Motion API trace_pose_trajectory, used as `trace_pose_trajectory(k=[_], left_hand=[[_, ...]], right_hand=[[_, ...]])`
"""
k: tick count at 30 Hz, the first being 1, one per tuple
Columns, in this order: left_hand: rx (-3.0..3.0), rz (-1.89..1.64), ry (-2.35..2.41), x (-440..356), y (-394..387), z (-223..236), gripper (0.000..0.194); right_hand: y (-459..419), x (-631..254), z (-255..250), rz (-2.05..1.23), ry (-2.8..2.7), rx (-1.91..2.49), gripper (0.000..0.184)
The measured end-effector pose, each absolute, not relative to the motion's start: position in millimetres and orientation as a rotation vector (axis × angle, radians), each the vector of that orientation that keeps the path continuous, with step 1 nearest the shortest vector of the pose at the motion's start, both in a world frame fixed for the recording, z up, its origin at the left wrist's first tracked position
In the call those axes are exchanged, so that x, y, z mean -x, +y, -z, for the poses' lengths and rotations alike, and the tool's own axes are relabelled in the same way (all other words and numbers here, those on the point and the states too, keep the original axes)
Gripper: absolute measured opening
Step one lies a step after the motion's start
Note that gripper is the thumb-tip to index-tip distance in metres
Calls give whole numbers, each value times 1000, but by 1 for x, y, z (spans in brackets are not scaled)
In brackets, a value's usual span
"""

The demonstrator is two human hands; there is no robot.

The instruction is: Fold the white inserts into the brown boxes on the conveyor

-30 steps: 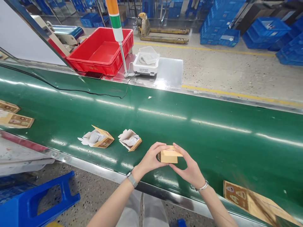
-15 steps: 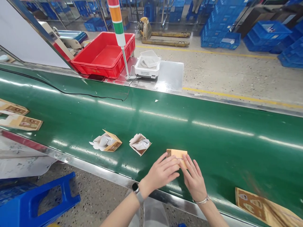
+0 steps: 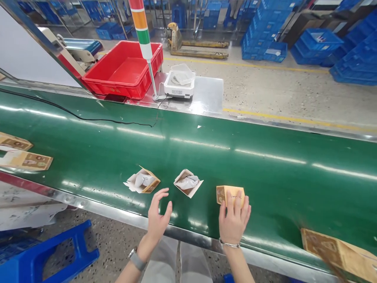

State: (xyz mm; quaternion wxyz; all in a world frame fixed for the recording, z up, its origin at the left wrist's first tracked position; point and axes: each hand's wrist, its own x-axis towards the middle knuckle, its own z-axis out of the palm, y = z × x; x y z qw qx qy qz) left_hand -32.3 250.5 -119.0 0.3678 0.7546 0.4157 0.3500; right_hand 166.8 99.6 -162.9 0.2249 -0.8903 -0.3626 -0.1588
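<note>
On the green conveyor belt, my right hand [image 3: 235, 218] rests on top of a closed small cardboard box [image 3: 221, 194], fingers laid flat over its tan face. My left hand [image 3: 159, 214] hovers near the belt's front edge with thumb and fingers apart, holding nothing. Just beyond its fingertips stands an open box [image 3: 153, 184] with white flaps and a pale wrapped item inside. A second open box [image 3: 193, 192], also holding a pale wrapped item [image 3: 188, 182], sits between my two hands.
Flattened cartons [image 3: 38, 160] lie at the belt's left end, and a larger brown carton [image 3: 324, 245] lies at the right. Behind the belt [image 3: 279, 184] are a red bin [image 3: 108, 83], a signal tower [image 3: 143, 37] and a white scale [image 3: 179, 90]. A blue stool [image 3: 63, 241] stands below left.
My left hand has left the closed box and moved left toward the open boxes. My right hand has shifted onto the closed box's top. The boxes sit further right in view.
</note>
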Motion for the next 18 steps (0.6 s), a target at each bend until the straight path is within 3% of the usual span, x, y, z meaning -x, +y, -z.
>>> trace_pose_trajectory(k=[3, 5, 8, 13, 16, 18], left_hand=[[-1870, -715, 930, 9, 261, 122, 69], [-1836, -598, 797, -7, 270, 124, 85], [-1830, -562, 653, -25, 278, 127, 73], [-1929, -654, 577, -37, 262, 133, 54], [-1912, -649, 580, -39, 249, 133, 58], [-1855, -644, 630, -38, 245, 132, 71]], right_hand=[[92, -177, 159, 382, -1018, 2380, 58], [87, -178, 150, 297, -972, 2308, 60], [86, -164, 132, 160, -892, 2200, 69], [112, -122, 129, -357, -741, 1931, 75], [129, -123, 138, -473, -582, 1860, 75], [133, -138, 142, -516, -640, 1788, 72]])
